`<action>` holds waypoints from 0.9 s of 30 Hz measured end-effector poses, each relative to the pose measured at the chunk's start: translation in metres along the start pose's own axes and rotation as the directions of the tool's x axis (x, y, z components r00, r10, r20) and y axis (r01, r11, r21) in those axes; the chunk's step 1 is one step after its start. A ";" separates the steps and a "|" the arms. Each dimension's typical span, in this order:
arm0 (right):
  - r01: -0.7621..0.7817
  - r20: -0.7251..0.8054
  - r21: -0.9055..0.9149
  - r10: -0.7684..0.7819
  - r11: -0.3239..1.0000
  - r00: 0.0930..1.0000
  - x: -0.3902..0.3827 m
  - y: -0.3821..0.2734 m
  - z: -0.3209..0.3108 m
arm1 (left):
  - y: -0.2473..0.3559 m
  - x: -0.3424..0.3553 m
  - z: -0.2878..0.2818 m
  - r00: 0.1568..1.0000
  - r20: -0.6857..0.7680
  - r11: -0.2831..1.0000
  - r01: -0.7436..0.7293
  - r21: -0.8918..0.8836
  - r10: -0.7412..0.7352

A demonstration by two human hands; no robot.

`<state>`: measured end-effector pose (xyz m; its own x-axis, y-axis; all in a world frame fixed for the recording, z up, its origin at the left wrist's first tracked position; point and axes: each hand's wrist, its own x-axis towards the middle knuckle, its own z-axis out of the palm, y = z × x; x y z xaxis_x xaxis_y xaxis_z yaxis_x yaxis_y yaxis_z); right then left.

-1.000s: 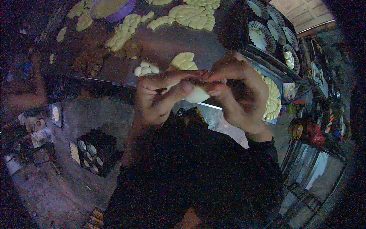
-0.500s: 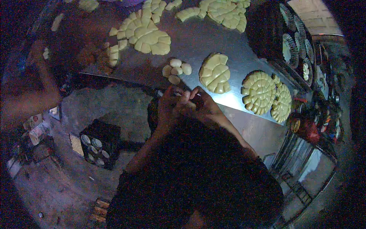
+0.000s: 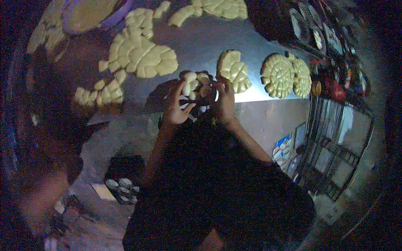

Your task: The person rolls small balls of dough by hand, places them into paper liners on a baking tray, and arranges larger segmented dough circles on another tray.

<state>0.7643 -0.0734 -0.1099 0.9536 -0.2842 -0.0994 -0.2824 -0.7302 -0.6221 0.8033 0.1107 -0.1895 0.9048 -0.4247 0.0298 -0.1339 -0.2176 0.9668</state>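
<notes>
A cluster of small pale dough balls (image 3: 191, 85) lies near the steel table's front edge. My left hand (image 3: 179, 104) is at its left side, thumb and fingers apart, with fingertips at the balls. On the cluster's right, my right hand (image 3: 222, 98) has curled fingers; what they hold, if anything, is too dark to make out. A segmented half-round of yellow dough (image 3: 232, 67) lies just beyond it. Two scored dough rounds (image 3: 277, 75) sit farther right, and larger broken dough pieces (image 3: 140, 56) spread to the left and back.
A purple-rimmed basin (image 3: 115, 16) is at the back left, dark trays of fluted molds (image 3: 297, 23) at the back right. Another person's arm (image 3: 46, 196) is at lower left. A dark stack with round tins (image 3: 125, 184) stands on the floor; a metal rack (image 3: 335, 150) is at right.
My hands were together at mid-body; they have separated to either side of the dough balls. The view has shifted, and the other person's arm at left now appears lower.
</notes>
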 end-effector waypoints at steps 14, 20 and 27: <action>0.186 0.006 0.270 -0.194 0.945 0.981 0.092 0.017 0.046 | 0.023 0.056 -0.105 0.989 -0.149 0.985 0.021 0.168 0.004; -0.580 0.449 0.695 -0.373 -0.425 0.812 0.120 0.057 -0.115 | 0.044 0.069 -0.079 0.951 -0.121 0.899 -0.222 0.378 0.285; -0.064 -0.185 0.698 0.266 0.714 0.946 0.221 0.182 -0.316 | 0.081 0.096 0.006 0.992 -0.016 0.926 0.123 0.358 -0.125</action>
<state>0.8910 -0.4651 0.0002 0.8074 -0.5785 -0.1158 -0.1901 -0.0693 -0.9793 0.8770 0.0471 -0.1099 0.9207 -0.3802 -0.0877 -0.1576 -0.5680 0.8078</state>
